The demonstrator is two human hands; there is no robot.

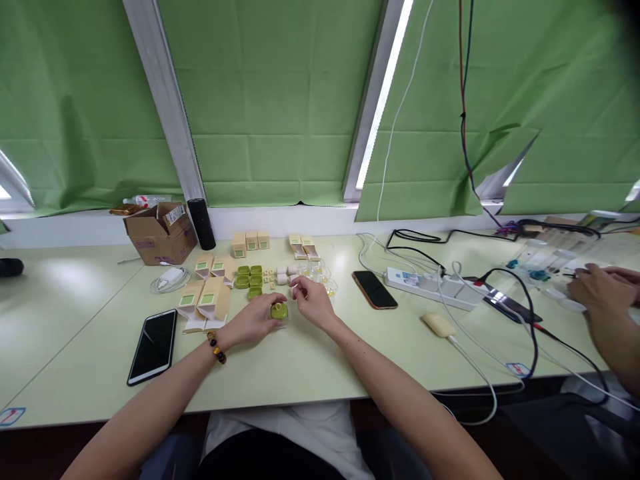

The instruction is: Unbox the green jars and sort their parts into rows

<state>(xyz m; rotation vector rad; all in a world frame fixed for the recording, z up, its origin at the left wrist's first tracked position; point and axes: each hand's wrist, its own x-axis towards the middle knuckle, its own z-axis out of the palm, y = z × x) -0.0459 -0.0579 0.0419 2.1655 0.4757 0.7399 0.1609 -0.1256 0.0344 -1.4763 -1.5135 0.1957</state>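
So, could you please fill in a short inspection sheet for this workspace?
Surface: pale table, things spread across it.
Work things: small green trays, white cylinders, cream boxes.
Clutter: white-framed phone, dark phone, cardboard box.
Hands: left hand holds green piece; right hand beside it, grip unclear.
Cables: white cable hangs past the table's front; black cable near power strip.
Surroundings: green blinds behind; another person's hand at far right.
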